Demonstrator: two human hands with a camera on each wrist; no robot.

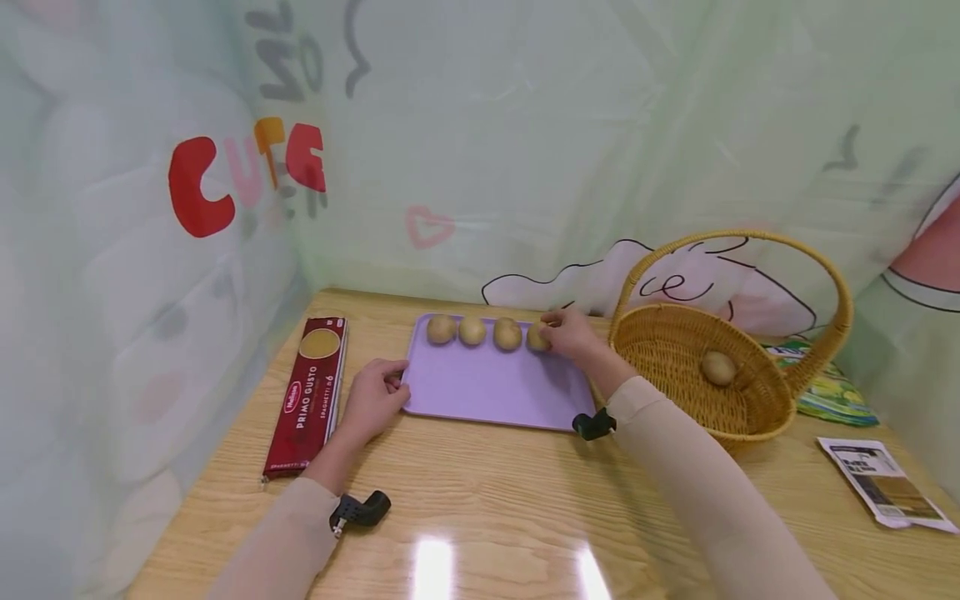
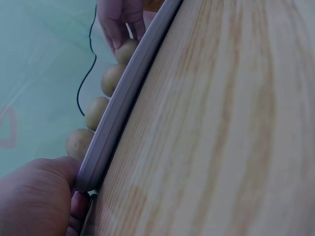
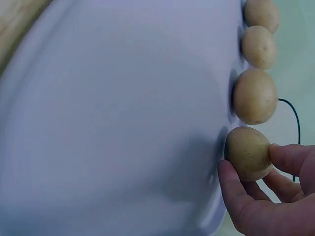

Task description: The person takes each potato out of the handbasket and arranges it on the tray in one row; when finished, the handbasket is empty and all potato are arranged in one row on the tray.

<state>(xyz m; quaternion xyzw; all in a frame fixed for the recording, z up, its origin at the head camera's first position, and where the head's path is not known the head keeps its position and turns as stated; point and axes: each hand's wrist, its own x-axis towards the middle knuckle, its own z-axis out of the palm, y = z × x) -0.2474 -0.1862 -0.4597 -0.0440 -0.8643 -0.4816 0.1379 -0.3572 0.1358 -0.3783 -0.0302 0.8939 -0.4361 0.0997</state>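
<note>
A light purple tray point(image 1: 487, 383) lies on the wooden table, with several potatoes in a row along its far edge. My right hand point(image 1: 573, 335) grips the rightmost potato point(image 3: 248, 153), thumb on one side and fingers on the other. Just left of it sits another potato point(image 3: 255, 96), a small gap apart. At the tray's left edge, my left hand point(image 1: 377, 396) pinches the rim, its thumb above and fingers lower down, as the left wrist view shows. One more potato point(image 1: 718, 367) lies inside the wicker basket point(image 1: 660, 392) to the right.
A red spaghetti pack point(image 1: 309, 396) lies left of my left hand. The basket's tall handle point(image 1: 750, 236) arches up beside my right forearm. Behind the basket is a green and yellow packet point(image 1: 836, 396); a white and brown pouch point(image 1: 888, 483) lies at the right. A printed curtain point(image 1: 487, 150) hangs behind.
</note>
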